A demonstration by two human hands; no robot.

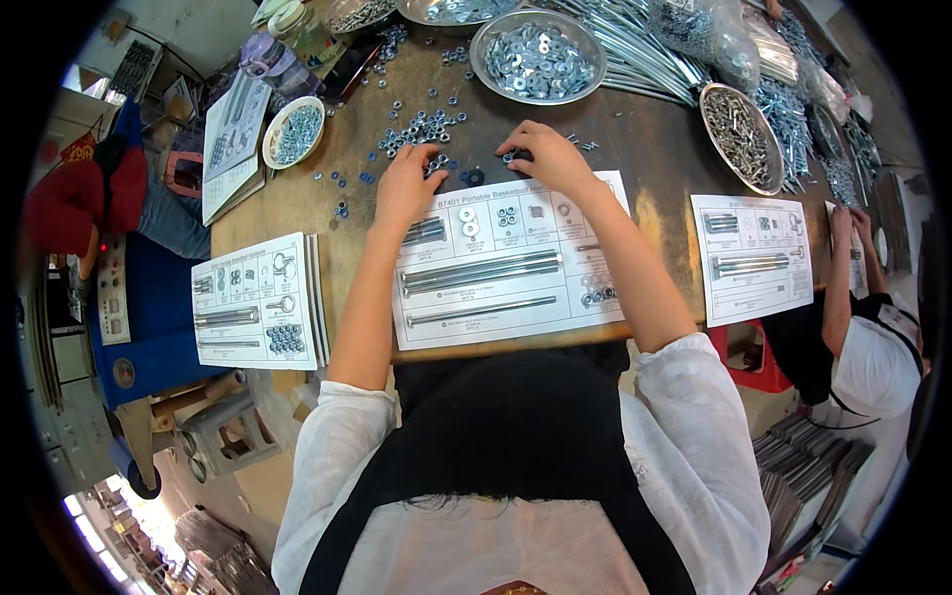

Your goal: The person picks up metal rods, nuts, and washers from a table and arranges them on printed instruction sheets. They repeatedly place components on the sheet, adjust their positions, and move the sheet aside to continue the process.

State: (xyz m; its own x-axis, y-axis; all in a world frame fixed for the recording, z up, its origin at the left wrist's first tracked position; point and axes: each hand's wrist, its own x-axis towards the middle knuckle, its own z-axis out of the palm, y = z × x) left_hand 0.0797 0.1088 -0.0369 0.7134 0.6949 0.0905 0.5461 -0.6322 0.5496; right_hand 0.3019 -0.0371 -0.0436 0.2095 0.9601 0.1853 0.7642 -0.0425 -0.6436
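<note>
My left hand [405,185] is curled at the edge of a loose pile of small metal nuts [428,127], its thumb and fingers closing around nuts [440,162] on the table. Opposite it, my right hand [551,159] is bent inward, fingertips closed over small dark pieces that they partly hide. Between the hands lies a black ring-shaped piece [475,178]. Below both wrists, a white printed sheet [476,332] with pictured hardware lies at the table's near edge, bearing bolts, washers and nuts in its boxes; my forearms cover parts of it.
A steel bowl of washers [540,64] stands beyond my hands. Small bolts fill another bowl [739,139] at right, near long metal rods [645,50]. A white bowl of small parts [296,134] and stacked sheets [260,337] sit left. Another person's hands [851,223] work at far right.
</note>
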